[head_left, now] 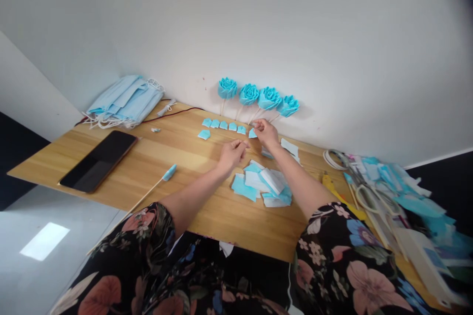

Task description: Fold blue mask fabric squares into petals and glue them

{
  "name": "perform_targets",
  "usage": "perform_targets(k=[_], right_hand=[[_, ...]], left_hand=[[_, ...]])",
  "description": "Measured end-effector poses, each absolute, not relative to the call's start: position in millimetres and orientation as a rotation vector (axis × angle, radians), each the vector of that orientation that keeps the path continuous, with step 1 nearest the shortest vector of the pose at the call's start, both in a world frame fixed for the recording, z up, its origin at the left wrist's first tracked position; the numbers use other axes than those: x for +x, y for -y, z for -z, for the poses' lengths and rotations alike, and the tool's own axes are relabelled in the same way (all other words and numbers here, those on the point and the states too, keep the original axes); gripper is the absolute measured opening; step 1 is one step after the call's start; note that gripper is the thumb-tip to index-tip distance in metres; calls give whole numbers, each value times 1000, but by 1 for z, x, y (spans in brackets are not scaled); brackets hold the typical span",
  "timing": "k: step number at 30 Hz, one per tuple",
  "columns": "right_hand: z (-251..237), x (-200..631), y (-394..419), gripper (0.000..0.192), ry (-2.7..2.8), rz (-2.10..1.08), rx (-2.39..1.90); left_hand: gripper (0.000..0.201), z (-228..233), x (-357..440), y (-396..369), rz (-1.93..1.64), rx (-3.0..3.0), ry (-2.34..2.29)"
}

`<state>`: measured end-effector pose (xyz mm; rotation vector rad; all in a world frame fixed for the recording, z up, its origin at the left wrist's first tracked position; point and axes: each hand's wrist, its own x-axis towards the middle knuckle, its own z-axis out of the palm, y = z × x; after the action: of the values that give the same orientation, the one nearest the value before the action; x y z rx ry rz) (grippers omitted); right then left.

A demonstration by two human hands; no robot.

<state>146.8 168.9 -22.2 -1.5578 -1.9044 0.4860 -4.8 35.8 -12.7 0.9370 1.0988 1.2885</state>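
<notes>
My right hand (265, 133) reaches to the far side of the wooden table (155, 157) and pinches a small folded blue piece (253, 133) at the right end of a row of folded blue pieces (223, 125). My left hand (232, 153) rests just in front of it, fingers curled, with nothing visible in it. A pile of cut blue and white squares (263, 184) lies between my forearms. Several blue fabric roses (258, 96) on sticks lean against the wall behind the row.
A stack of blue face masks (123, 101) lies at the far left, a black phone (99, 160) in front of it. A wooden stick with a blue tip (155, 187) lies near the front edge. Scissors and blue scraps (384, 187) clutter the right side.
</notes>
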Motion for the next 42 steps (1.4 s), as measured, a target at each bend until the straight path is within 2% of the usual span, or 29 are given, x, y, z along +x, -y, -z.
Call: perform_targets(k=[4,15,23,28,33,39,42], right_hand=[[18,146,-166,30,1946,-451,-1559],[5,142,-158,30,2124,-306,-1651],[-6,106,-144,16,2558,16,-1474],[-4,94,-145,9,2509,-113,-1524],[-4,101,-144,8,2204,-368,-1594],[-22,116,-124,28,1827,-782,-1484],[-27,118,-107,32,1574,-1106,-1350]], left_hand=[[22,13,-5,-36,-1292,931,-1099],[22,14,-4,-39,-1273,930,-1089],[25,13,-5,-39,-1261,936,-1108],[25,9,-4,-37,-1262,880,-1087],[23,8,-6,-38,-1254,837,-1073],[23,10,-8,-38,-1295,781,-1024],[29,12,-8,-39,-1332,744,-933]])
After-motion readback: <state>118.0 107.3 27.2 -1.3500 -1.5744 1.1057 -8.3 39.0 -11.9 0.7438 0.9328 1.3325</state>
